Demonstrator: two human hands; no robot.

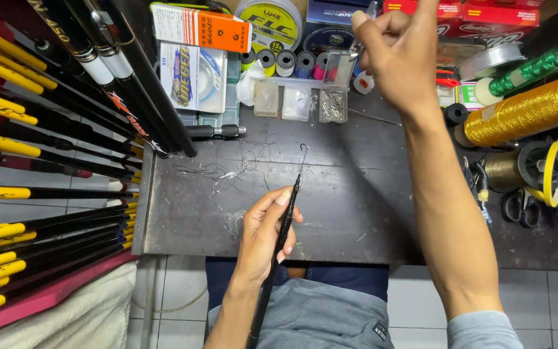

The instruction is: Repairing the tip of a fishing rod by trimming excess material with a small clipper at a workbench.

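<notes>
Item, far left: yellow-and-black rods (40, 161) are lying stacked in a red rack, slanting toward the dark worktable (356, 207). Item, centre: the left hand (265, 232) is closing its fingers and thumb around a thin black rod section (278, 258), which is running up from the lap through the palm, its tip guide (303, 148) hovering over the table beyond the fingertips. Item, upper right: the right hand (398, 55) is lifting well above the table, fingers pinched together; whatever it is pinching is too fine to tell. Item, far right: a gold thread spool (524, 113) and a green one (537, 68) are lying beside the raised forearm.
</notes>
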